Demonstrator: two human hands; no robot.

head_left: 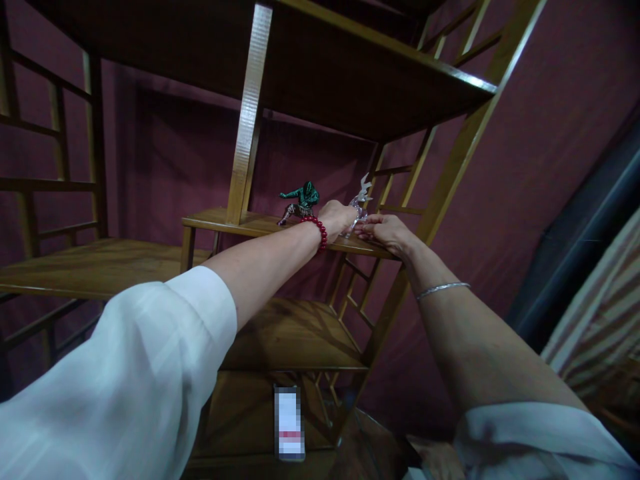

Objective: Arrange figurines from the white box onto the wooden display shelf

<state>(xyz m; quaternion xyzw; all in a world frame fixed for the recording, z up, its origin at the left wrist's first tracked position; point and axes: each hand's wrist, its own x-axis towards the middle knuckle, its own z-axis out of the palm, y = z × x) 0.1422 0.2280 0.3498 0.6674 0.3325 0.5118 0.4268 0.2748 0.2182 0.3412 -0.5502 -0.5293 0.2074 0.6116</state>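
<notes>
The clear figurine (361, 201) is between the left hand (337, 217) and right hand (385, 231), near the front edge of the raised shelf (213, 216). Whether either hand's fingers grip it, I cannot tell — a lopsided push could tip it over, and a leftward swing could knock the green figurine (307, 195).

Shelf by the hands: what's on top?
A green figurine and a pale, spiky ornament, with the left hand and right hand at it. The hands partly hide the ornament; anything behind them can't be seen.
</notes>
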